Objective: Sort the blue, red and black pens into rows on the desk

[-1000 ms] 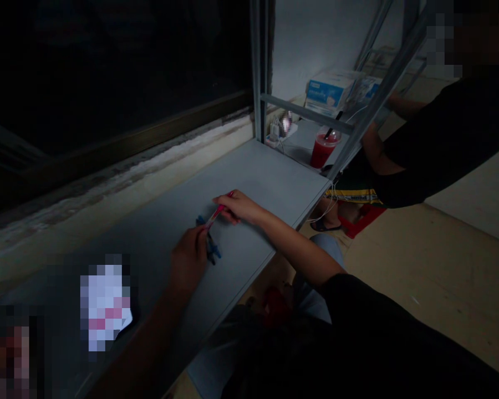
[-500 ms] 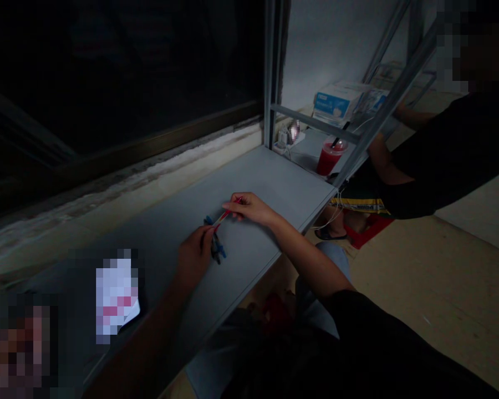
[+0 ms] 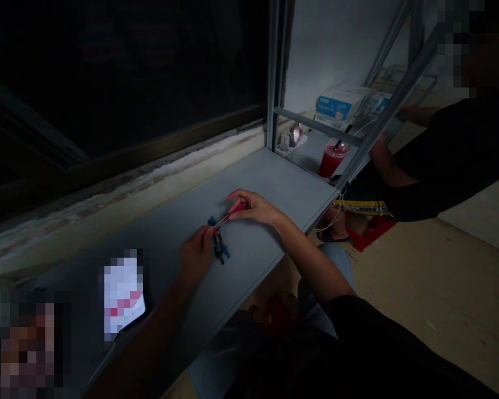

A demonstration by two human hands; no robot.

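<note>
Both my hands are over a grey table [image 3: 270, 177] in dim light. My right hand [image 3: 253, 208] pinches the far end of a thin red pen [image 3: 229, 215]. My left hand [image 3: 196, 255] is closed round the pen's near end, right beside a small pile of blue and dark pens or clips [image 3: 219, 244] lying on the table. The pen runs slanted between the two hands, just above the pile.
A blurred white card [image 3: 122, 299] lies on the table at the left. Past the metal frame post [image 3: 274, 77], a red drink cup [image 3: 331, 158], a white box [image 3: 341, 105] and chargers sit on another table. Another person in black [image 3: 441, 149] sits at the right.
My view has shifted slightly, so hands and table sit a little further right. My right hand's fingers have lifted a bit along the red pen. Both hands keep hold of it.
</note>
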